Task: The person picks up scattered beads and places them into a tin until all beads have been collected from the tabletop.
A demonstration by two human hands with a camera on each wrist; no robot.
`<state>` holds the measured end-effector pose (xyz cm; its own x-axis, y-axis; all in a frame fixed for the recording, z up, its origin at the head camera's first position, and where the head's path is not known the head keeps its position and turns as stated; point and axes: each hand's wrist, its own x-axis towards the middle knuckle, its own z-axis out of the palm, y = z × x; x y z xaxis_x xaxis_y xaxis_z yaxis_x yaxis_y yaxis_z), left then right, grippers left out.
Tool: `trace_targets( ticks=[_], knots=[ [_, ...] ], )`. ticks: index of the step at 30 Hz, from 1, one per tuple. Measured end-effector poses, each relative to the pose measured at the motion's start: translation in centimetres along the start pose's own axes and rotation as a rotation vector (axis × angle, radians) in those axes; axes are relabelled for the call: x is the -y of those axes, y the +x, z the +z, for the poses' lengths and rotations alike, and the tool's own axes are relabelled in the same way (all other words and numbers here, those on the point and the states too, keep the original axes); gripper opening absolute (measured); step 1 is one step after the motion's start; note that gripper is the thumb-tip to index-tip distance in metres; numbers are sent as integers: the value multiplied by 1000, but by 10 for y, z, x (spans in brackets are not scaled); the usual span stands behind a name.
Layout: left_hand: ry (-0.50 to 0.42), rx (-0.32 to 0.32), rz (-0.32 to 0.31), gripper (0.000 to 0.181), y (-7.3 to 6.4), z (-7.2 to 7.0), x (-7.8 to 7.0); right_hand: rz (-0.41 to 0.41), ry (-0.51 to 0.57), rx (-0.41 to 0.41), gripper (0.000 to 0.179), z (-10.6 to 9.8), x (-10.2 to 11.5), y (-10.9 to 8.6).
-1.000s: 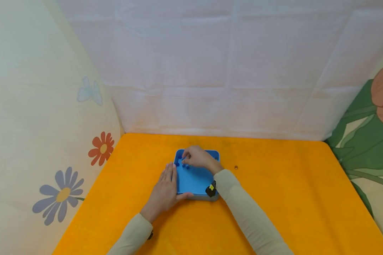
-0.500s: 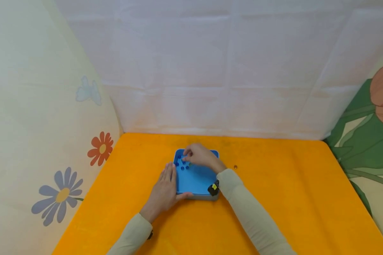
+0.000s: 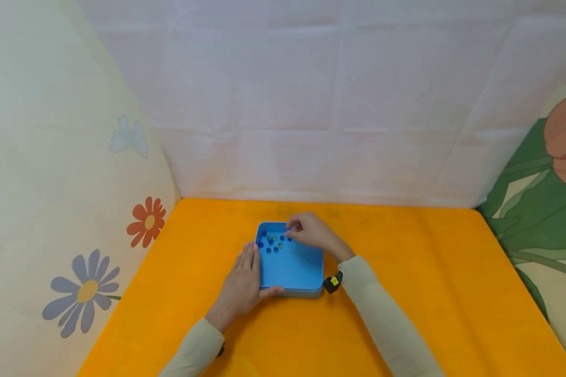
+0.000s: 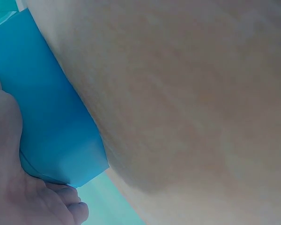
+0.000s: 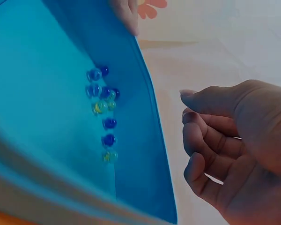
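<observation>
A shallow blue box [image 3: 292, 272] lies on the table, its inside facing up. Several blue marbles [image 3: 275, 250] and a few yellow-green marbles [image 3: 280, 245] sit in its far left part; the right wrist view has them gathered along one wall. My left hand [image 3: 239, 287] rests its straight fingers against the left side, thumb along the front edge. Over the far right part hovers my right hand [image 3: 313, 232], fingers loosely bent, with a dark blue marble [image 3: 290, 239] just below the fingertips. In the right wrist view, nothing shows between those fingers [image 5: 194, 136].
An orange-yellow tabletop [image 3: 405, 293] surrounds the box. Behind it stands a pale cloth backdrop [image 3: 283, 131], with flower-printed cloth [image 3: 87, 290] at the left and a tulip-printed cloth [image 3: 547, 209] at the right.
My right hand has drawn back to the right, away from the marbles. More marbles, including yellow-green ones, now show in the box. The amber marble on the table is now hidden. My left hand stays put.
</observation>
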<state>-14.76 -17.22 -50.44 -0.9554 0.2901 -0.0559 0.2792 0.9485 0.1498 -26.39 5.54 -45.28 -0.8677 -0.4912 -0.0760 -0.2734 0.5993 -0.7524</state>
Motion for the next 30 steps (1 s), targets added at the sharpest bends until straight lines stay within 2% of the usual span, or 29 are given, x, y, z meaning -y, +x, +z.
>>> trace_targets(
  ticks=[10,18,24,30],
  knots=[
    [-25,-29,8,129,1,3,2,2,1,-63,21,-21,-25,-30],
    [-13,-42,17,127,-1,5,3,50,-4,-162,25,-36,-53,-58],
    [-28,-18,9,128,-3,3,2,80,-25,-163,29,-38,-76,-77],
    [-41,-20,10,128,-3,-1,1,146,-30,-161,30,-34,-96,-89]
  ],
)
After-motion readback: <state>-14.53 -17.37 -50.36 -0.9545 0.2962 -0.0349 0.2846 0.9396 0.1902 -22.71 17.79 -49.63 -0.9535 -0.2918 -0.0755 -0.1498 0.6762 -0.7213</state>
